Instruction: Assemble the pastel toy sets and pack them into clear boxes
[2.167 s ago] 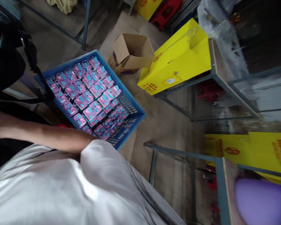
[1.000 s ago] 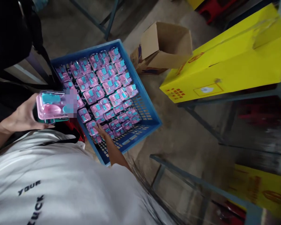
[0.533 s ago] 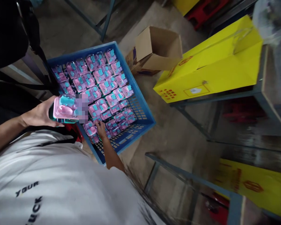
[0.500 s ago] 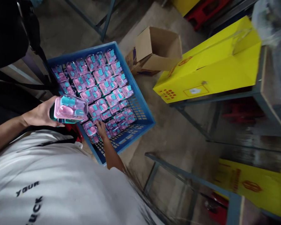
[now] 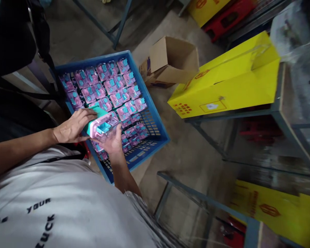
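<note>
Between my two hands is a clear plastic toy package [image 5: 102, 126] with pink and blue pieces under its lid and a teal base. My left hand [image 5: 73, 126] grips it by the teal side. Around the clear end, my right hand [image 5: 113, 142] is wrapped, its thumb up along the edge. The package is tilted over a blue plastic crate [image 5: 155, 115]. Rows of similar toy packages [image 5: 119, 96] fill much of the crate, and my hands hide some of them.
An open cardboard box [image 5: 174, 62] stands on the floor beyond the crate. To the right, a long yellow carton [image 5: 227, 81] rests on a metal-framed table [image 5: 279, 103]. A grey metal frame [image 5: 191, 194] stands at lower right. Black straps [image 5: 42, 48] hang at the left.
The package has moved right, over the crate, and turned so its teal base faces left. My right hand has come up from the packages in the crate and taken hold of its other end.
</note>
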### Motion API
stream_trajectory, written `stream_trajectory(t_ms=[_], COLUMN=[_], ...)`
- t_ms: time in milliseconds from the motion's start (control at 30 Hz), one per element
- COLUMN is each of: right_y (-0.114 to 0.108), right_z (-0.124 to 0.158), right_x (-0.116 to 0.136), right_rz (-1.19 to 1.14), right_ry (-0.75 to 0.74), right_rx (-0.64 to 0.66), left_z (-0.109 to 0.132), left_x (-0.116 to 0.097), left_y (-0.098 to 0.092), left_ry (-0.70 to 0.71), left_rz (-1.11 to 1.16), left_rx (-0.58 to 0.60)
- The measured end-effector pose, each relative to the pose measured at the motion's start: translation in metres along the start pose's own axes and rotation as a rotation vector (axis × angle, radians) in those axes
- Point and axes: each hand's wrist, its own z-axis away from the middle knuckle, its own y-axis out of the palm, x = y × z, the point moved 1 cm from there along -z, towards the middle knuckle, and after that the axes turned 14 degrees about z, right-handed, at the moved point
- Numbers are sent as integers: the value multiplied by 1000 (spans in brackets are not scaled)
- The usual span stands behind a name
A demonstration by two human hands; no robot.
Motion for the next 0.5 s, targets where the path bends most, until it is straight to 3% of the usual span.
stream_trajectory(t_ms=[133,267,400,500], right_y=[-33,-92,-153,-178], right_z=[9,28,42,37], right_x=[7,22,29,14], right_rz=[-2,-17,164,310], right_ry=[-44,-166,-173,-101], right_rx=[-218,-377,-523,-550], left_z=[-15,-30,-26,-5], left_x=[-8,-10,3,17], left_y=[12,15,-6,-30], left_ry=[128,185,165,95], left_rz=[74,37,-60,-95], left_rx=[123,133,37,-33])
